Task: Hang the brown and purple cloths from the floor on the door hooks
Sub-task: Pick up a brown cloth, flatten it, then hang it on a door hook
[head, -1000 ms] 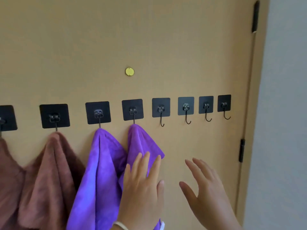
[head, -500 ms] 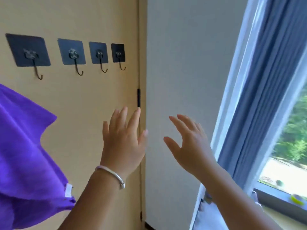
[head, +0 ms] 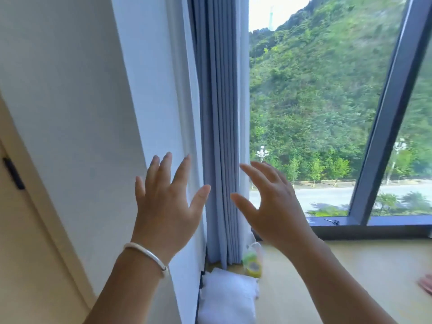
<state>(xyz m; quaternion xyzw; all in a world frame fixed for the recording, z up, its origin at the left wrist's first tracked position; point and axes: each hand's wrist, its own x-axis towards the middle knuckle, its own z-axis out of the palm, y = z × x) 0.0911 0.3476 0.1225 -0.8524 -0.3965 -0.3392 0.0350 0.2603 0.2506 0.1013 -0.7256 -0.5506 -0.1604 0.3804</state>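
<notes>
Hooks and purple cloth gone from view; left hand and right hand (fingers spread, nothing held) raised at frame centre before the curtain, perhaps pleated.

Below you runs a pale wooden floor. On it, at the foot of the curtain, lies a crumpled white cloth bundle, and just beside that stands a clear plastic bag holding something yellow-green. A pinkish item shows at the floor's right edge.
</notes>
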